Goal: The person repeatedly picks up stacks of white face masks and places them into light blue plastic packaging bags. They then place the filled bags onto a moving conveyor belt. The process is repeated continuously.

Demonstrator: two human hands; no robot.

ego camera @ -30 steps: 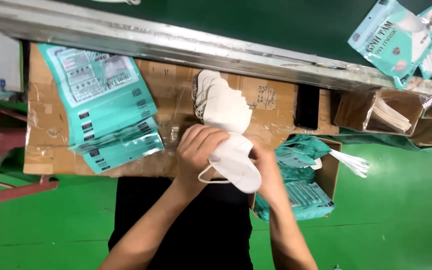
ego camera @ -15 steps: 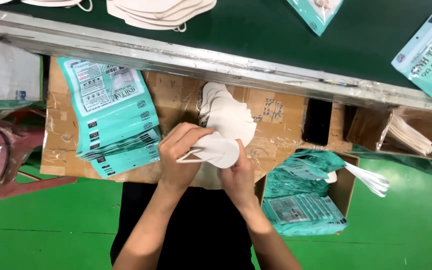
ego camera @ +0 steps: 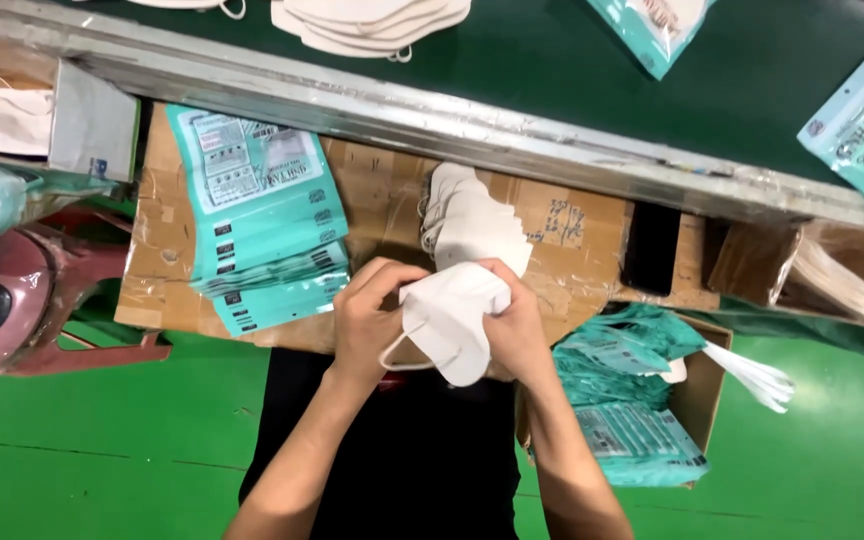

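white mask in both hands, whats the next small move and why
Probably finish pressing the white face mask flat along its fold. The left hand and right hand pinch it from either side above the cardboard sheet, and it looks only partly folded, with an ear loop hanging loose. The stack of teal pouches lies beside the left hand, so a flat mask would likely go in more easily.

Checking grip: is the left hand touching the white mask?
Touching: head view shows left hand fingers wrapped on the mask edge.
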